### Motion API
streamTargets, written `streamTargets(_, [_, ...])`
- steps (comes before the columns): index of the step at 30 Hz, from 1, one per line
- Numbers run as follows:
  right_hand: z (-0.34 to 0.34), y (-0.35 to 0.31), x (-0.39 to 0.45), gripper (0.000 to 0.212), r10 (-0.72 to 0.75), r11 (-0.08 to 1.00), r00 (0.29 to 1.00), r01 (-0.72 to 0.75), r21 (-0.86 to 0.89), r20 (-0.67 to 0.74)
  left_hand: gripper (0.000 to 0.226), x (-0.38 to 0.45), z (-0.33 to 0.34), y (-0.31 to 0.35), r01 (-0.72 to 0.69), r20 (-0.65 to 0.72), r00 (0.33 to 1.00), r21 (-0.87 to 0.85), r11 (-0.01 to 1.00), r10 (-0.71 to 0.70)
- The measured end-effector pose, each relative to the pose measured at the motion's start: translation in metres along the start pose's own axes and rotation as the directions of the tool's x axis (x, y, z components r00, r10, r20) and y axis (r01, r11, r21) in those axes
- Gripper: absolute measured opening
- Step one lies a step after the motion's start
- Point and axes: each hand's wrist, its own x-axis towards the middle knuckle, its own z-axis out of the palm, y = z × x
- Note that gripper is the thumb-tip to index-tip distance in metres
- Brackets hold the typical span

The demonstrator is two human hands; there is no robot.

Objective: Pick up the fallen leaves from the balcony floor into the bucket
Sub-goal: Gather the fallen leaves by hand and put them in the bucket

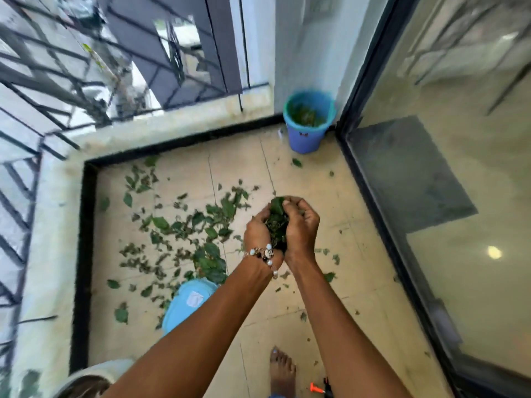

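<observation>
Fingers curled in, cupping a clump of leaves. Left hand and right hand pressed side by side, palms up, making a bowl. Clump squeezed between both palms, some leaf tips poking out at the top. Bead bracelet on the left wrist. Both arms stretched forward, hands held up off the floor.

More leaves scattered on the floor to the left, a thick patch near the low wall, a few bits to the right. Bucket standing upright in the far corner, well apart from the hands, beside the glass door. Green leaves already inside it. Blue lid-like thing lying on the floor under the left arm. Bare foot at the bottom, small orange tool next to it.

Step in hand, most likely: carrying a scoop over to the bucket. Next move calls for keeping the hands tight together so nothing slips out, reaching over the rim, then opening them. Lots still left to gather after that.
</observation>
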Motion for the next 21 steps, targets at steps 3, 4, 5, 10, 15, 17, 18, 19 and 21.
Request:
streamTargets(3, [0.022,-0.076,-0.012,0.017,-0.012,1.000,1.000,0.013,-0.013,0.026,0.028,-0.042,0.049,0.029,0.014,-0.125,0.992,-0.070,0.997,-0.023])
streamTargets(4, [0.029,-0.097,-0.015,0.022,-0.020,1.000,0.999,0.020,-0.008,0.034,0.027,-0.054,0.066,0.041,0.018,-0.095,0.995,-0.085,0.996,-0.026])
streamTargets(5, [0.036,-0.119,-0.014,0.028,-0.028,1.000,0.999,0.027,0.004,0.036,0.026,-0.064,0.085,0.053,0.008,-0.091,0.996,-0.073,0.997,-0.014])
streamTargets(10, [0.072,-0.183,0.010,0.025,-0.019,0.998,0.999,0.017,0.055,0.047,0.023,-0.068,0.145,0.094,-0.031,-0.063,0.998,-0.074,0.997,0.027])
streamTargets(15, [0.111,-0.206,0.071,0.015,0.008,0.997,1.000,-0.009,0.072,0.018,0.021,-0.014,0.188,0.134,-0.022,-0.079,0.997,-0.043,0.999,0.018])
streamTargets(17, [0.125,-0.211,0.101,0.015,0.040,0.996,0.999,-0.039,0.081,-0.006,0.030,0.015,0.204,0.148,-0.015,-0.103,0.995,-0.022,1.000,0.012])
streamTargets(18, [0.134,-0.214,0.121,0.014,0.054,0.995,0.998,-0.052,0.086,-0.025,0.036,0.036,0.214,0.157,-0.004,-0.123,0.992,-0.002,1.000,0.003])
streamTargets(19, [0.140,-0.216,0.135,0.012,0.070,0.994,0.997,-0.067,0.091,-0.037,0.040,0.051,0.221,0.163,0.011,-0.126,0.992,0.003,1.000,-0.011])
streamTargets(21, [0.154,-0.225,0.173,0.011,0.093,0.988,0.994,-0.086,0.125,-0.056,0.037,0.089,0.242,0.178,0.020,-0.128,0.992,0.034,0.999,-0.015])
